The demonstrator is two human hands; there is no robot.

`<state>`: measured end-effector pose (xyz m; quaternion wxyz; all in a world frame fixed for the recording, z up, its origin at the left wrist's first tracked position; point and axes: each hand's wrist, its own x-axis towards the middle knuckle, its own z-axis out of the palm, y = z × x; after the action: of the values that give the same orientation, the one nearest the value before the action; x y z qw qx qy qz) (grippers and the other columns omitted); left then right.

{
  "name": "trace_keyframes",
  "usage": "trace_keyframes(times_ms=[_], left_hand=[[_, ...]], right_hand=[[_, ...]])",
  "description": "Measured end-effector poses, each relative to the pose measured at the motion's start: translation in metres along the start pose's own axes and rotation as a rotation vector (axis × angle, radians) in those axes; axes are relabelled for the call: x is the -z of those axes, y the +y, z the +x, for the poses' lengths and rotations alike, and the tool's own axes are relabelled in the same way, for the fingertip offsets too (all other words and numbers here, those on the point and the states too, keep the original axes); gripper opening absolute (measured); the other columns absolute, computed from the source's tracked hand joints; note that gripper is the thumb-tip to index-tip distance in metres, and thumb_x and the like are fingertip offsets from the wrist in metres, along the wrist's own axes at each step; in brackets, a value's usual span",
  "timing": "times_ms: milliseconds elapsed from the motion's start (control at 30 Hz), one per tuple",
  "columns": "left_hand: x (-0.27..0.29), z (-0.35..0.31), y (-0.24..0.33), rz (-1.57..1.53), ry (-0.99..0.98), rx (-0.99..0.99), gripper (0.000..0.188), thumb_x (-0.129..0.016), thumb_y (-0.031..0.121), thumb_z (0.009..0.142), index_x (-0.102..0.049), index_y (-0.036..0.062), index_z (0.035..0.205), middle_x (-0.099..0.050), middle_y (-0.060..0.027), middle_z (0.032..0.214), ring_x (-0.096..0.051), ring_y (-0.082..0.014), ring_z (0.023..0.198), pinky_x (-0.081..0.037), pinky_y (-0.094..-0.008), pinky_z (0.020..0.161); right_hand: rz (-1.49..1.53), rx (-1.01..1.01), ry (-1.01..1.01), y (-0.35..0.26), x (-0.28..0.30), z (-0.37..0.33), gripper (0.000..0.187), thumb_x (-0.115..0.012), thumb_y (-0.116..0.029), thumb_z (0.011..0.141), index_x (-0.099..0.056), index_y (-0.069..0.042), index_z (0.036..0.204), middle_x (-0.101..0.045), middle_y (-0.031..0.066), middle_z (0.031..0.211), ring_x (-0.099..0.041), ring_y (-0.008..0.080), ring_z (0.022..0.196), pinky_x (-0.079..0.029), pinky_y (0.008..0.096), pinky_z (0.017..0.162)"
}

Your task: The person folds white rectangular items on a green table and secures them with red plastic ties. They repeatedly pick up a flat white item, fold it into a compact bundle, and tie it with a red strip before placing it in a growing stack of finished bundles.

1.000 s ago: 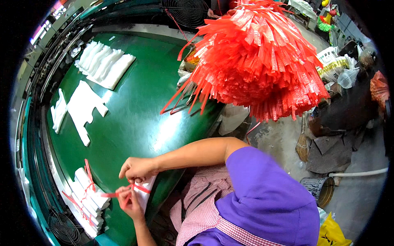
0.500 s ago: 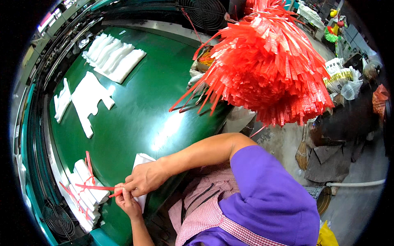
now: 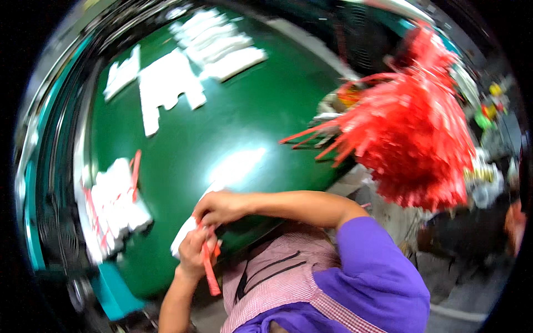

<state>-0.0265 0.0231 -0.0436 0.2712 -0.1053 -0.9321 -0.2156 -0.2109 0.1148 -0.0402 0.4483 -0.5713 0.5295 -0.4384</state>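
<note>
My left hand (image 3: pixel 195 252) is closed on a red plastic strip (image 3: pixel 210 275), whose loose end hangs toward my apron. Pressed close beside it, my right hand (image 3: pixel 221 207) pinches the same strip near a folded white bundle (image 3: pixel 182 237). The bundle looks like plastic bags and lies under both hands at the near edge of the green table (image 3: pixel 222 122). My fingers hide where the strip meets the bundle. Left of my hands is a stack of white bundles (image 3: pixel 116 202) tied with red strips. Motion blurs the picture.
A flat stack of white vest-shaped bags (image 3: pixel 171 83) lies on the far left of the table, near more white stacks (image 3: pixel 216 44). A thick bunch of red strips (image 3: pixel 411 144) hangs at the right. Machine rails (image 3: pixel 53 144) run along the left side.
The view has swung, so the table sits lower and farther right. My hands have drawn in over the white bundle. The strip's end, which pointed left, now hangs toward me.
</note>
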Motion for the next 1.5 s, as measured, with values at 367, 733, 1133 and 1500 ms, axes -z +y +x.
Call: trace_keyframes(times_ms=[367,733,1133,1500], left_hand=[[0.043,0.019,-0.088,0.048,0.156,0.582,0.018,-0.063,0.014,0.084,-0.057,-0.0026,0.080,-0.055,-0.0140,0.082,-0.055,-0.0269,0.070,-0.044,-0.0367,0.062],[0.089,0.000,-0.080,0.341,0.225,0.164,0.044,-0.066,0.036,0.081,-0.061,0.0142,0.119,-0.053,-0.0113,0.129,-0.049,-0.0310,0.121,-0.038,-0.0460,0.099],[0.058,-0.020,-0.150,0.512,0.211,0.437,0.034,-0.055,0.005,0.078,-0.059,0.0115,0.111,-0.058,-0.0041,0.128,-0.054,-0.0238,0.119,-0.036,-0.0453,0.102],[0.050,-0.015,-0.050,0.244,-0.021,0.031,0.051,-0.063,0.040,0.081,-0.056,0.0166,0.126,-0.050,-0.0122,0.134,-0.042,-0.0307,0.130,-0.019,-0.0521,0.112]], right_hand=[[-0.870,0.186,-0.037,-0.055,-0.042,-0.024,0.025,-0.071,-0.018,0.071,-0.056,-0.004,0.085,-0.056,0.0158,0.105,-0.058,0.0334,0.094,-0.049,0.0423,0.074],[-0.453,-0.038,0.349,-0.017,0.023,0.122,0.042,-0.063,-0.020,0.088,-0.054,-0.003,0.125,-0.068,0.0162,0.097,-0.066,0.0242,0.085,-0.052,0.0352,0.075],[-1.339,-0.065,0.601,0.065,0.183,0.210,0.033,-0.055,-0.032,0.091,-0.066,-0.001,0.096,-0.061,0.0172,0.100,-0.057,0.0339,0.096,-0.047,0.0437,0.084],[-0.616,0.044,0.256,-0.022,0.039,-0.033,0.041,-0.068,-0.021,0.084,-0.056,-0.001,0.117,-0.056,0.0187,0.118,-0.058,0.0338,0.106,-0.048,0.0386,0.088]])
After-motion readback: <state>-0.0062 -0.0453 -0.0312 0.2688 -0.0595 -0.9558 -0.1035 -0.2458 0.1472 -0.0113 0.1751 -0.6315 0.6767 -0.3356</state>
